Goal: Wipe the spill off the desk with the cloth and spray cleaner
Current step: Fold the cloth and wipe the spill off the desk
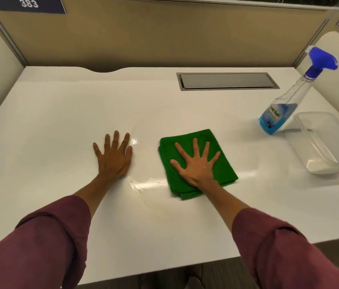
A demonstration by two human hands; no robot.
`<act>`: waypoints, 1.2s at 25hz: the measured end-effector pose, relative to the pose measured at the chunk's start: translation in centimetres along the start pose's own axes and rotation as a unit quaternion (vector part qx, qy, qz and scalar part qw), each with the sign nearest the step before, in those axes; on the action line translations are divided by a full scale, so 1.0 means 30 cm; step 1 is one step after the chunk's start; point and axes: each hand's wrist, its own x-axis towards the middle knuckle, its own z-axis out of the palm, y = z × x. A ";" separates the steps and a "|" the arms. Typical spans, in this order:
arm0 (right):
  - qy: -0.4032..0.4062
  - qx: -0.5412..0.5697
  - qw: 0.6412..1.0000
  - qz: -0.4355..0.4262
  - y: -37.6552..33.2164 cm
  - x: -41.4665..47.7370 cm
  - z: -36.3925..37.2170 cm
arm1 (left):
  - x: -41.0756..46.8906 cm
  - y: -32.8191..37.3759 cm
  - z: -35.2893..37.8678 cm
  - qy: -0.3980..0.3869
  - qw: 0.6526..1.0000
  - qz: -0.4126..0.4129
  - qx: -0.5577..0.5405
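Observation:
A folded green cloth lies on the white desk, right of centre. My right hand presses flat on it with the fingers spread. My left hand rests flat on the bare desk to the left of the cloth, fingers apart, holding nothing. Between the two hands a wet, glossy smear shines on the desk. The spray cleaner, a clear bottle with blue liquid and a blue trigger head, stands at the right, apart from both hands.
A clear plastic container sits at the right edge, just in front of the spray bottle. A grey cable hatch is set into the desk at the back. Beige partition walls enclose the back and sides.

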 end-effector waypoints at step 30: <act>-0.012 0.014 0.999 0.034 -0.135 0.516 -0.065 | 0.002 0.004 -0.002 0.030 0.999 -0.014 0.041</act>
